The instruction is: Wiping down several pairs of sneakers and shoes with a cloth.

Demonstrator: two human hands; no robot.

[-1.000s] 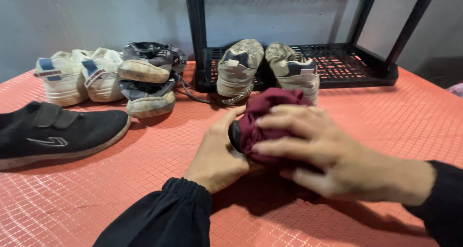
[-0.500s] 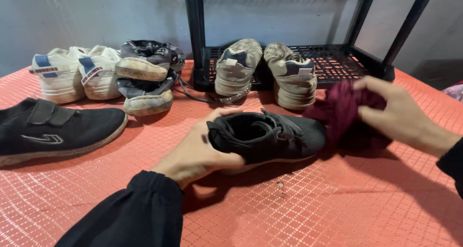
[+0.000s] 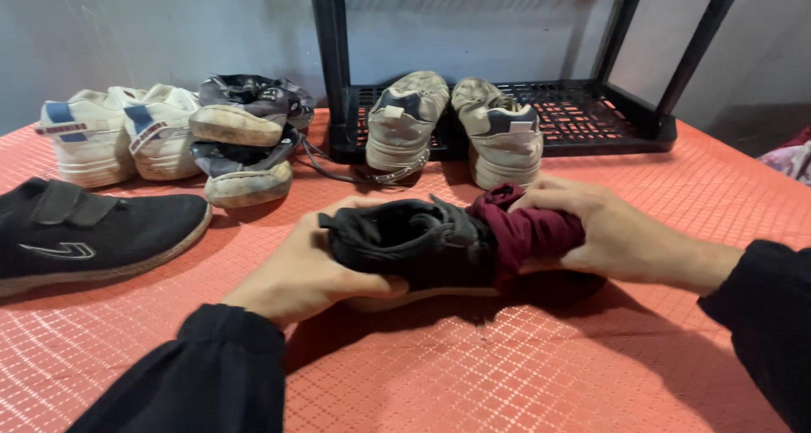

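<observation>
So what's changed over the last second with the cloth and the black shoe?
The right hand lifted the maroon cloth off the black shoe, out to the right, and has now brought it back against the shoe's toe end. The left hand kept hold of the heel throughout. The other black shoe, the pale pairs and the black rack stayed as they were.

Two bare hands, left hand (image 3: 300, 272), right hand (image 3: 604, 234), long black sleeves (image 3: 190, 378) gathered at elastic cuffs
</observation>
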